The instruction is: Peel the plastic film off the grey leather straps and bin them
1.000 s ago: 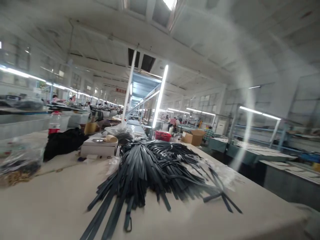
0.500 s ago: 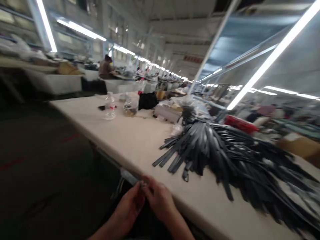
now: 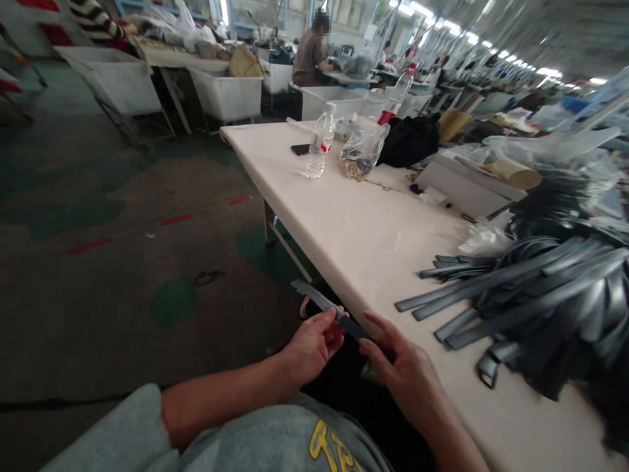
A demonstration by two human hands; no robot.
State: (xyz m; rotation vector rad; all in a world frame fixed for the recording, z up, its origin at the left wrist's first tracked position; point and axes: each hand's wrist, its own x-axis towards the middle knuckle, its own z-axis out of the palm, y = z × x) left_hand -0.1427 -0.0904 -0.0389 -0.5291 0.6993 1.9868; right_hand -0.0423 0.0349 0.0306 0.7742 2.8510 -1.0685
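My left hand [image 3: 313, 345] pinches a dark grey flat strap [image 3: 354, 328] between thumb and fingers. One end of it juts past that hand, beyond the table edge. My right hand [image 3: 401, 359] has its thumb and fingers closed on the strap's other visible part, close to the front edge of the table [image 3: 339, 226]. Further along, the strap is hidden by the right hand. Beside my right hand lies a big heap of similar black straps [image 3: 555, 288]. One strap in the heap ends in a loop with a metal ring [image 3: 487, 371].
Toward the table's far end are a water bottle [image 3: 322, 145], a phone [image 3: 300, 149], a plastic bag of small metal parts [image 3: 362, 154], a black cloth bundle [image 3: 410, 139] and a white box [image 3: 466, 183]. White bins [image 3: 226, 95] and a seated person [image 3: 310, 58] are beyond.
My view has swung left and down, showing more floor and less of the strap heap. The hands have drawn slightly apart, and more of the strap shows between them.
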